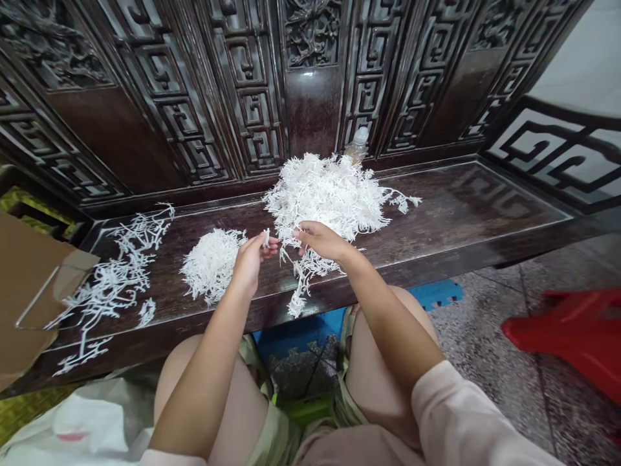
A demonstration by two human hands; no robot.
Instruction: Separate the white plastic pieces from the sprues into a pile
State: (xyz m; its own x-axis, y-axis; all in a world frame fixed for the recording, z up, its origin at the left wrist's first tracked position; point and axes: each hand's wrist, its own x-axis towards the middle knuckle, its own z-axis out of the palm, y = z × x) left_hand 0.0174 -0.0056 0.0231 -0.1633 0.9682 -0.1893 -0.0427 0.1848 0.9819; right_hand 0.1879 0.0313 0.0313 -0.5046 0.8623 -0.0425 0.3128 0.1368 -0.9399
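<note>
My left hand (250, 262) pinches a small white piece (266, 238) between its fingertips, just left of a large heap of white branched strands (325, 194). The heap lies on a dark carved wooden bench (436, 220). My right hand (323, 241) grips strands at the heap's front edge, and a clump of them (303, 285) hangs below it. A smaller, rounded bundle of fine white strands (211, 265) sits left of my left hand. Loose, sparser strands (116, 278) spread farther left. The material itself is hard to identify.
A plastic bottle (358, 145) stands behind the heap against the carved panelling (310, 65). A cardboard box flap (29, 291) overlaps the bench's left end. A white plastic bag (82, 421) lies low on the left, and a red plastic stool (572, 336) stands on the speckled floor (495, 349) at right.
</note>
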